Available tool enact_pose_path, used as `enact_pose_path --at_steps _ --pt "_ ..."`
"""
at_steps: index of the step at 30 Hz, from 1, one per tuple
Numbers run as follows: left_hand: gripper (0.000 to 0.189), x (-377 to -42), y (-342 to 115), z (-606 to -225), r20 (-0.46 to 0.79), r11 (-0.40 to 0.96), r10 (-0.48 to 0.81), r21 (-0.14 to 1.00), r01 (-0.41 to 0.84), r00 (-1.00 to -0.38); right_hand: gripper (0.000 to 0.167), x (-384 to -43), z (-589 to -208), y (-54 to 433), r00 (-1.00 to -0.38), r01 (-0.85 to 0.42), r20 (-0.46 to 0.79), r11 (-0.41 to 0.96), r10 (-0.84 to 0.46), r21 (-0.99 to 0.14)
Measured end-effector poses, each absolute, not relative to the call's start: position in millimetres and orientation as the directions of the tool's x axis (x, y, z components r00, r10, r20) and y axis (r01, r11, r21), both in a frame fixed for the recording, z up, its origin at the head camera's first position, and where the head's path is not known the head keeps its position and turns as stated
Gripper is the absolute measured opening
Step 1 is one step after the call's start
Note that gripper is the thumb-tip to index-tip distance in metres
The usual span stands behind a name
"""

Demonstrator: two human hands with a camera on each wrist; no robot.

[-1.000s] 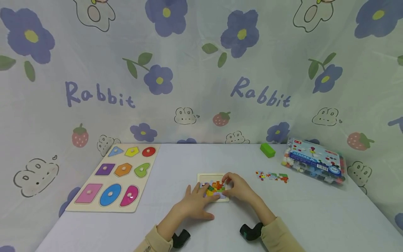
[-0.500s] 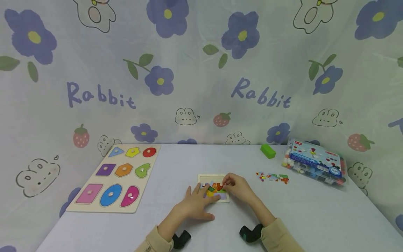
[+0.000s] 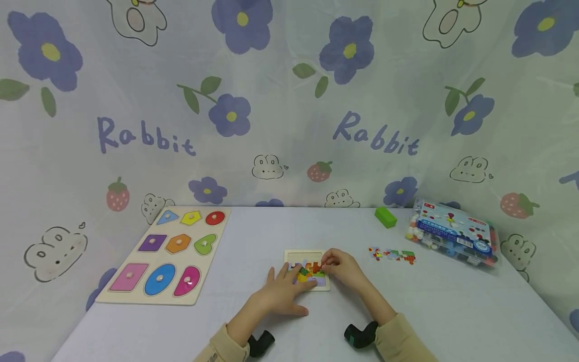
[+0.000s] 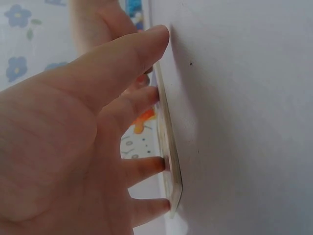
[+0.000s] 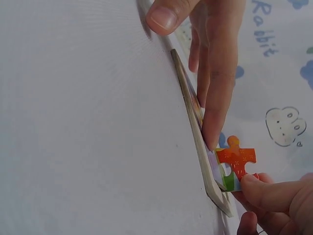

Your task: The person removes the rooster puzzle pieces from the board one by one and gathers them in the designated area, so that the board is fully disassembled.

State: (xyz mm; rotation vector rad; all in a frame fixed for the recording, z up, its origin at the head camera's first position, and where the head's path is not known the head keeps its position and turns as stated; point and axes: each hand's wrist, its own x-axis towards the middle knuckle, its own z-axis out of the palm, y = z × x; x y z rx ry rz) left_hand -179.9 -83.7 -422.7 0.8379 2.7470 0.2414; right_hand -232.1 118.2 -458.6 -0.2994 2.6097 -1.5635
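Note:
A small jigsaw board with a pale wooden frame [image 3: 304,254] lies on the white table in the head view, its lower part filled with colourful pieces. My left hand [image 3: 281,292] rests on it with fingers spread and straight, their tips on the board's surface and edge in the left wrist view. At the board's right side, my right hand [image 3: 344,267] pinches an orange jigsaw piece [image 5: 237,157] between thumb and fingers. The right wrist view has this piece tilted up over the board, green showing at its lower end. Part of the puzzle picture is hidden beneath the left fingers.
Several loose jigsaw pieces [image 3: 391,254] lie right of the board. A green block [image 3: 385,217] and a clear plastic box [image 3: 457,234] stand at the back right. On the left lies a wooden shape board [image 3: 154,257]. Black wrist devices [image 3: 360,335] sit near both sleeves.
The right thumb has moved up to the fingertips at the board's right side, and the right hand has shifted very slightly. My left hand stays in place on the board.

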Motion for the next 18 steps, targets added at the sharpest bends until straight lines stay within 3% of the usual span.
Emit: enact_pose_path --at_steps 18 --pt "0.069 -180.2 -76.3 -424.0 -0.185 0.847 0.527 0.193 0.495 -0.83 0.014 -230.0 -455.8 116.5 -0.976 -0.149 0.04 0.521 -0.215 -0.84"
